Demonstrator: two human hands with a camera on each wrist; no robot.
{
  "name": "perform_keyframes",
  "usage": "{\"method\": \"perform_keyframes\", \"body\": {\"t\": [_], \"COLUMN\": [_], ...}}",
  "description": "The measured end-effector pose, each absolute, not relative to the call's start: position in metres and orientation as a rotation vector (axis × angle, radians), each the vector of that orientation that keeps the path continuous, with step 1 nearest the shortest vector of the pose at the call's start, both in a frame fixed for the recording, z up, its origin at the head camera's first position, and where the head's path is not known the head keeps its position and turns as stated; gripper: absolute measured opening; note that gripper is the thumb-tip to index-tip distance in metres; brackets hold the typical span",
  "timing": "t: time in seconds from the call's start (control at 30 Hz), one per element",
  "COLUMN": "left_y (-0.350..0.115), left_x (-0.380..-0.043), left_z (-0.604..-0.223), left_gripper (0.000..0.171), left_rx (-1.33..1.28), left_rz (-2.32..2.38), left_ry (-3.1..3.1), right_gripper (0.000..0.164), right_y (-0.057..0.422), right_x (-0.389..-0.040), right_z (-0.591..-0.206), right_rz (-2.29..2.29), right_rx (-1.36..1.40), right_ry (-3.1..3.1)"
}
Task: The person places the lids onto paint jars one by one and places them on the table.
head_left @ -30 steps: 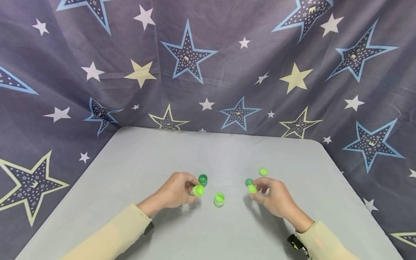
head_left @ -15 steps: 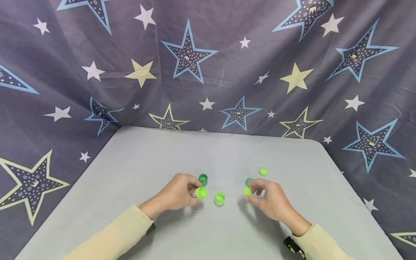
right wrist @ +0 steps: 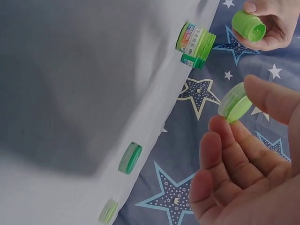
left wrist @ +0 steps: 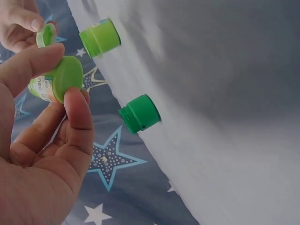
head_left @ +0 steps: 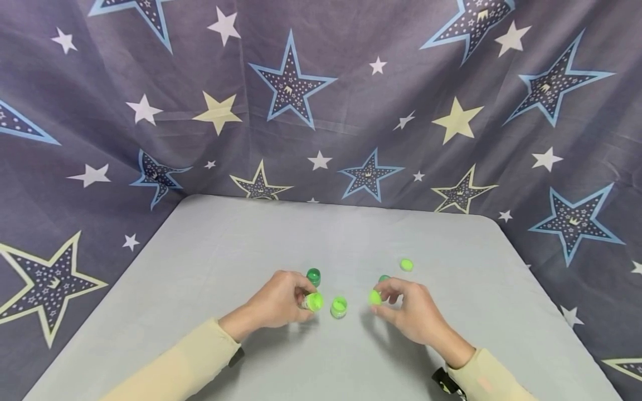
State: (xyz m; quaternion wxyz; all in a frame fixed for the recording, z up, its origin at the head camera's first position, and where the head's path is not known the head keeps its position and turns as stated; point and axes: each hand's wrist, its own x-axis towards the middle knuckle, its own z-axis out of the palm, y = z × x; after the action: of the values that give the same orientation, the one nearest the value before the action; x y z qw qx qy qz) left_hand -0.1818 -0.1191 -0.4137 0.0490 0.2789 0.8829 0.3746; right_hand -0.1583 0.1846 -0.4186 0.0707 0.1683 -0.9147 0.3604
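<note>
My left hand (head_left: 300, 298) grips a small light green jar (head_left: 314, 302), tilted with its open mouth toward the right; its thumb and fingers curl round the jar (left wrist: 56, 84). Just left of my right hand (head_left: 385, 299) is a light green lid (head_left: 374, 297), pinched between thumb and fingertips and shown edge-on in the right wrist view (right wrist: 235, 101). Jar and lid are a short gap apart above the grey table (head_left: 225, 245). Another light green jar (head_left: 339, 307) stands open between the hands.
A dark green jar (head_left: 313, 275) stands behind the left hand. A dark green lid (head_left: 384, 278) lies half hidden behind the right hand, and a light green lid (head_left: 406, 264) lies farther back right. Star-patterned cloth (head_left: 321, 111) hangs around the table.
Both hands have drawn toward each other: the left carried its jar to the right, the right carried its lid to the left. The things on the table stayed put.
</note>
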Motion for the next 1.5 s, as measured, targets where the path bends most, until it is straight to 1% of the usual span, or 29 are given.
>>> {"method": "perform_keyframes", "body": {"t": [0.87,1.3,1.5], "left_y": [-0.107,-0.103,-0.101], "left_x": [-0.179,-0.175,-0.174], "left_z": [-0.409,-0.410,-0.409], "left_gripper": [0.030,0.030,0.029], "left_rx": [0.853,0.856,0.870], "left_rz": [1.141,1.170,1.175], "left_ry": [2.655,2.628,2.631], "right_gripper": [0.031,0.028,0.029], "right_y": [0.158,0.147,0.144], "right_x": [-0.151,-0.146,-0.146], "right_z": [-0.414,-0.416,-0.415], "right_rz": [1.126,1.158,1.154], "right_rx": [0.594,0.663,0.675], "right_ry": [-2.735,-2.738,-2.725]}}
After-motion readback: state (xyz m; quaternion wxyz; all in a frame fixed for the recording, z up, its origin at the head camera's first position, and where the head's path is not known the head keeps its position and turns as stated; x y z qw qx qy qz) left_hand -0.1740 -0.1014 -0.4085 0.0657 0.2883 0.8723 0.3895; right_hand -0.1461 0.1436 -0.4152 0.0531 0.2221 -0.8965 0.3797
